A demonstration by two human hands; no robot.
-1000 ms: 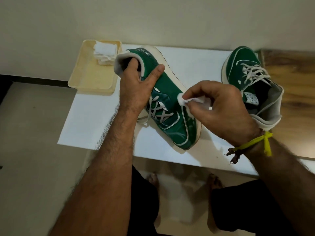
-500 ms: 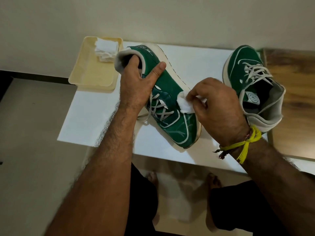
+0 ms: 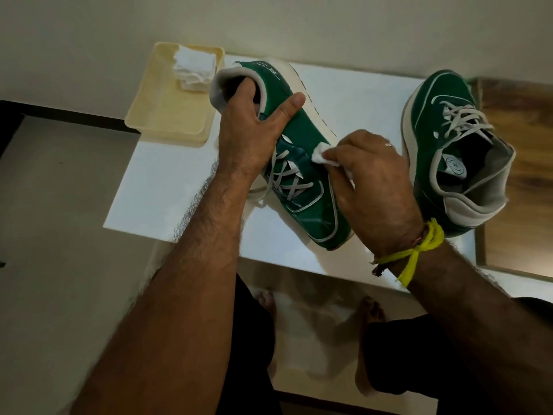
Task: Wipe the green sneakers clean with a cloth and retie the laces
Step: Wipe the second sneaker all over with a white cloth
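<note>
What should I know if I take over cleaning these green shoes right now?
Left hand: fingers inside the collar of the tilted sneaker, thumb on its side, holding it on the white table.
Right hand: pinching a white cloth against that sneaker's green side, near the sole.
Second sneaker: on the table to the right, untouched, laces loose.
Spare cloths: in the yellow tray.
Done: wiping is under way on the first sneaker.
Left: finish it, wipe the second, retie both sets of laces.

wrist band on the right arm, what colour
Bright yellow wrist band, knotted at the right wrist; the head view shows it clearly.
</note>
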